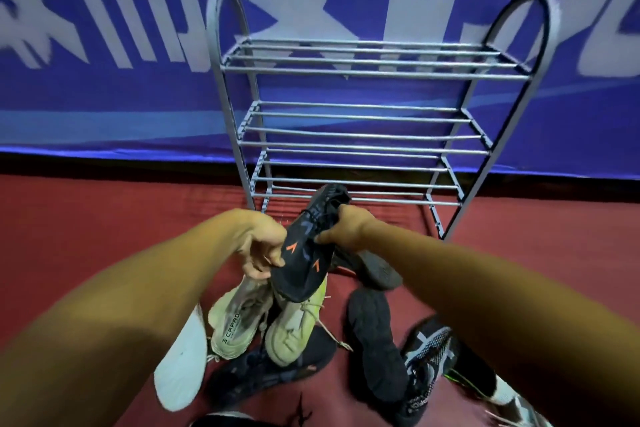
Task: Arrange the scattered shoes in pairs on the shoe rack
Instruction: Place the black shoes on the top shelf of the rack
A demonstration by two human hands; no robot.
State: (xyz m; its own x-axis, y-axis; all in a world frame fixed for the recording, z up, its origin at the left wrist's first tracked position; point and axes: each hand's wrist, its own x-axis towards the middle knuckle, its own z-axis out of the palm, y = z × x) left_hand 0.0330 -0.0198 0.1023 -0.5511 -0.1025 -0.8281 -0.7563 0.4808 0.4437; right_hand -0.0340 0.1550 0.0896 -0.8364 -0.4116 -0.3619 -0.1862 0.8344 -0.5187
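I see a black shoe with orange marks point(304, 250) held in the air by both my hands, sole side partly up, heel end toward the shoe rack point(360, 121), toe end down over the pile. My right hand point(346, 229) grips it near the heel, fingers point(323, 237) wrapped over the edge. My left hand point(263, 246) pinches the shoe's left side, fingers closed on it.

Right below the held shoe: two beige sneakers point(263, 326) side by side on the red floor point(86, 218), laces loose, touching each other. A white sole point(183, 367) lies just left of them, partly under my left forearm. A dark shoe with a red accent point(270, 374) lies across in front of the beige ones, touching them. To the right, a black shoe sole-up point(374, 340), and beside it a black-and-white knit sneaker point(429, 354), partly hidden by my right arm. Another dark sole point(377, 270) sits behind the held shoe, near the rack's front.

The rack is grey metal, three tiers of bars, arched side frames, standing on the floor against a blue banner point(104, 97) with white lettering. All three tiers are bare.
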